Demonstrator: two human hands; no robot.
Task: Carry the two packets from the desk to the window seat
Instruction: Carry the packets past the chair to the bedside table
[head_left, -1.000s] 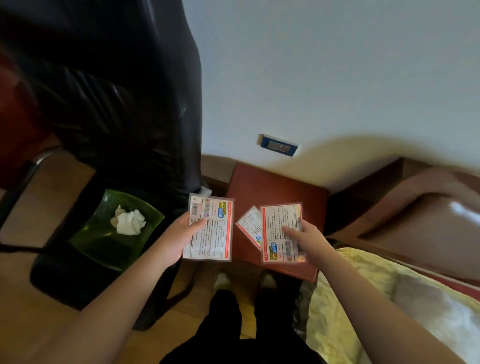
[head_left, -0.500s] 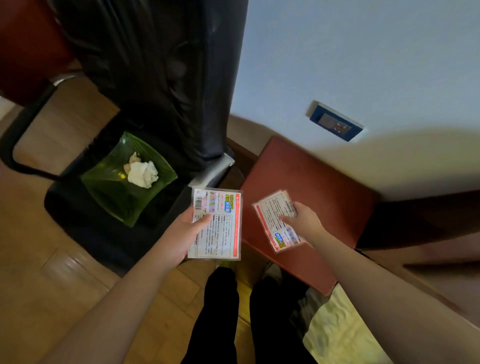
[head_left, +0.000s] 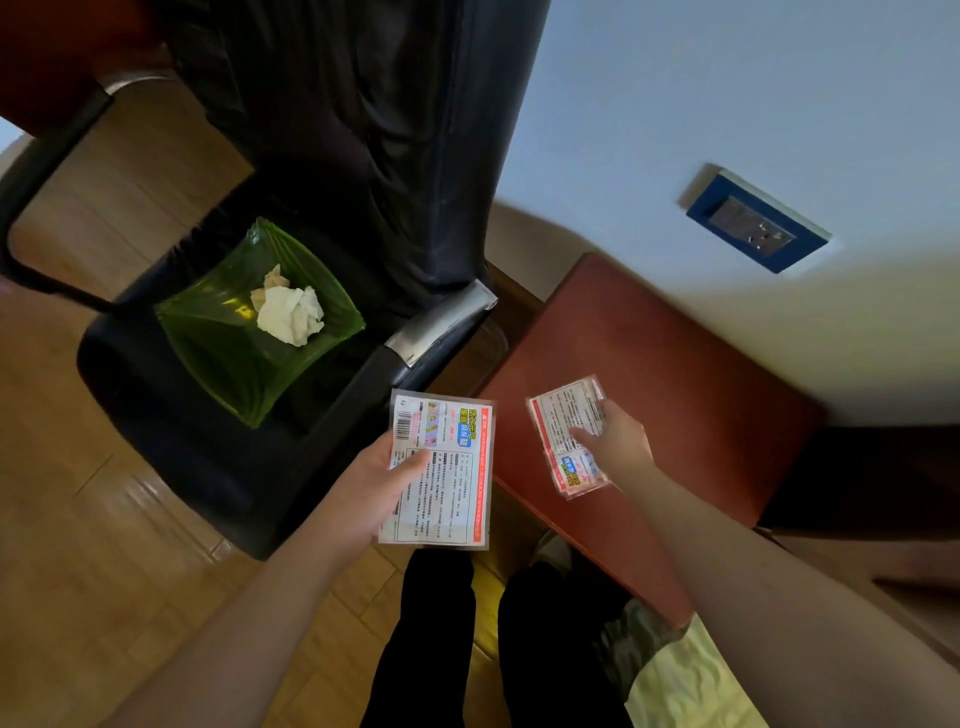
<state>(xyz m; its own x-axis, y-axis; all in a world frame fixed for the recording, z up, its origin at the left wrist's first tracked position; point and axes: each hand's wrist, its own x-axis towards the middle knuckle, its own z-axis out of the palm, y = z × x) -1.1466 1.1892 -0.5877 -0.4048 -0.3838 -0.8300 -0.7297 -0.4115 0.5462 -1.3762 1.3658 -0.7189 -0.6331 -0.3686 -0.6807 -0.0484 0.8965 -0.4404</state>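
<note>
At the far left, a black office chair (head_left: 291, 364) stands on a wooden floor (head_left: 104, 545), its tall backrest rising to the top of the view. On its seat sits a green glass dish (head_left: 218, 353) holding a crumpled white tissue (head_left: 289, 313). A chrome-and-black armrest (head_left: 436, 325) runs along the chair's right side.

Just right of the armrest, the left hand (head_left: 363, 493) holds the larger packet (head_left: 441, 473) in the air above the floor, near the person's black trousers (head_left: 426, 639). The thumb lies across the front and the other fingers are hidden behind, pinching the packet's left edge. The packet is a clear-wrapped white card with a red border down its right side, a barcode at its top left, small colour pictures, a yellow and blue heading and blocks of fine print; the writing is too small to read.

Further right, the right hand (head_left: 613, 447) holds the smaller packet (head_left: 569, 436) above a reddish-brown wooden surface (head_left: 675, 405). Thumb on front, fingers curled around its far edge, pinching it. This packet has a red edge, fine print and a blue and yellow label at its near end, also unreadable.

On the pale wall (head_left: 727, 104) beyond, far right, is a blue-framed socket (head_left: 753, 221). A pale yellow cloth (head_left: 685, 686) lies at the near right.
</note>
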